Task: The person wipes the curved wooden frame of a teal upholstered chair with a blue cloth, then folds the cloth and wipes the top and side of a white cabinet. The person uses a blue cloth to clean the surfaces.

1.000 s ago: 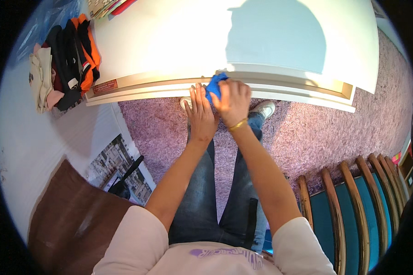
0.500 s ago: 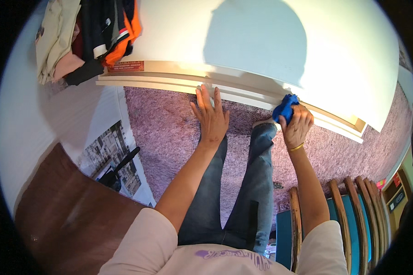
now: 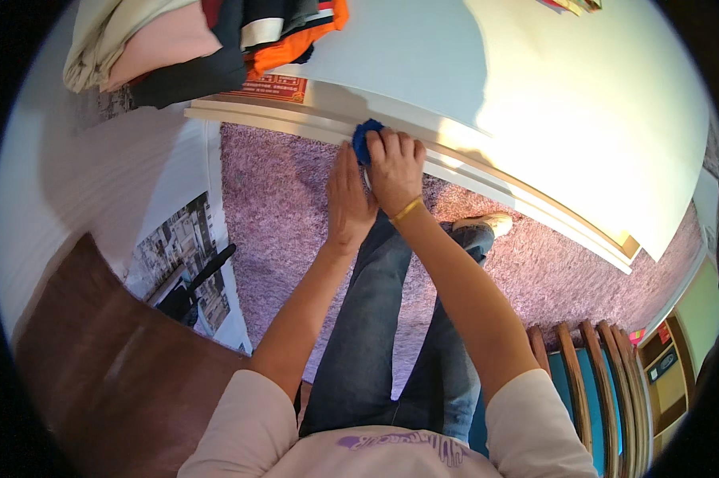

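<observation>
A crumpled blue cloth lies against the front edge of a long, pale, narrow drawer that is pulled out a little. My right hand is closed over the cloth and presses it to that edge; part of the cloth is hidden under the fingers. Right beside it, my left hand reaches up to the drawer front with fingers stretched out and close together, holding nothing. Its fingertips are next to the cloth; whether they touch it I cannot tell. A red printed item shows inside the drawer's left end.
Folded clothes are piled on the white top at the far left. Purple carpet covers the floor. A brown surface is at lower left, and a slatted wooden chair with blue cushioning at lower right.
My right hand has slid the blue cloth leftward along the drawer edge, up to my left hand. The left hand's spread fingers have come together. The view has shifted.
</observation>
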A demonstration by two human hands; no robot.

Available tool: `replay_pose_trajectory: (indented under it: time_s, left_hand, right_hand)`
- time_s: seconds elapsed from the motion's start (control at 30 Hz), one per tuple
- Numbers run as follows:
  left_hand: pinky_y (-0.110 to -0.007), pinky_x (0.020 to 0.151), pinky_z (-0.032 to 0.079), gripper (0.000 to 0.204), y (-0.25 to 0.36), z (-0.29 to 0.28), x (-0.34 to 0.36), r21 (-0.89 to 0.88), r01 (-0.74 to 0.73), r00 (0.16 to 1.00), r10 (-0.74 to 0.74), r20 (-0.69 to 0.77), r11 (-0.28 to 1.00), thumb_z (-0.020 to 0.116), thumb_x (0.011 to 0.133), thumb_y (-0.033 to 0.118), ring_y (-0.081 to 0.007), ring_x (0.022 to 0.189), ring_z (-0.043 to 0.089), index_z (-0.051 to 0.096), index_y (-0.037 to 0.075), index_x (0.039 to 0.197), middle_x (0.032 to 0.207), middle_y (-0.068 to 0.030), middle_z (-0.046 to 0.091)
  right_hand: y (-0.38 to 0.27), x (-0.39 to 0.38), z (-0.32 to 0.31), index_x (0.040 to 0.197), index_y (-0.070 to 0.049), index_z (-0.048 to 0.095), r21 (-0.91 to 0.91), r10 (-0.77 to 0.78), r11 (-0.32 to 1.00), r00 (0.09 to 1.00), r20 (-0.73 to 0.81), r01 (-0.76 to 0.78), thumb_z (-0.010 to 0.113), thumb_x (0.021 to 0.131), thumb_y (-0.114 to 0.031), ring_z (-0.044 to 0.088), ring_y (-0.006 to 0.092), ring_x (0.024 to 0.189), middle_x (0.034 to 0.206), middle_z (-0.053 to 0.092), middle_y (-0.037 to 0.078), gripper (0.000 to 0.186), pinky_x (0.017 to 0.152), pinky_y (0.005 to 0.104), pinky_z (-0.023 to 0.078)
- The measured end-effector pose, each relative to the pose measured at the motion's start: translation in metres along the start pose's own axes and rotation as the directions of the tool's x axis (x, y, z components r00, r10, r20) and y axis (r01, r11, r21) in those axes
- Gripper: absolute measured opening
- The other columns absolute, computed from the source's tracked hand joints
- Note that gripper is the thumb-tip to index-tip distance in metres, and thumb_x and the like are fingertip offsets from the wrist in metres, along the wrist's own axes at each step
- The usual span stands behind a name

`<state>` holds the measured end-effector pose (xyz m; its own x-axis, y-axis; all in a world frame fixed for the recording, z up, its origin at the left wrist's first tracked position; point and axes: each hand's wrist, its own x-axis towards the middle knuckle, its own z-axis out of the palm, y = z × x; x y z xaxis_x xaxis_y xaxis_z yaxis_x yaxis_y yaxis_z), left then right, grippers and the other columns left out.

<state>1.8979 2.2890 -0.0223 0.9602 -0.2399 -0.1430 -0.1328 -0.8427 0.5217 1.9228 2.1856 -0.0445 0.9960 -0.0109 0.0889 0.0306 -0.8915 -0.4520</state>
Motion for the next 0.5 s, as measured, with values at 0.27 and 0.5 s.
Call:
replay_pose_trajectory:
  time_s: [0.27,0.5]
  left_hand:
    - [-0.051,0.103,0.022,0.069,-0.016,-0.035,0.021,0.151,-0.082,0.995,0.070,0.077,0.985,0.060,0.075,0.009,-0.0382,0.131,0.020,0.027,0.006,0.136,0.142,-0.0209,0.018]
    - [-0.050,0.105,0.019,0.069,-0.034,-0.035,0.027,0.089,-0.123,0.986,0.111,0.122,0.988,0.059,0.076,0.011,-0.0357,0.133,0.017,0.026,0.008,0.137,0.142,-0.0193,0.020]
  right_hand:
    - [0.008,-0.006,-0.021,0.111,-0.012,0.050,0.039,-0.013,0.999,0.989,0.148,0.007,0.069,0.064,-0.019,0.049,0.0259,0.097,0.102,0.051,0.009,0.051,0.087,0.0437,0.034]
    - [-0.010,-0.007,-0.015,0.113,-0.011,0.049,-0.064,0.056,0.997,0.992,0.111,-0.049,0.067,0.066,-0.016,0.048,0.0277,0.100,0.107,0.050,0.010,0.051,0.086,0.0450,0.034]
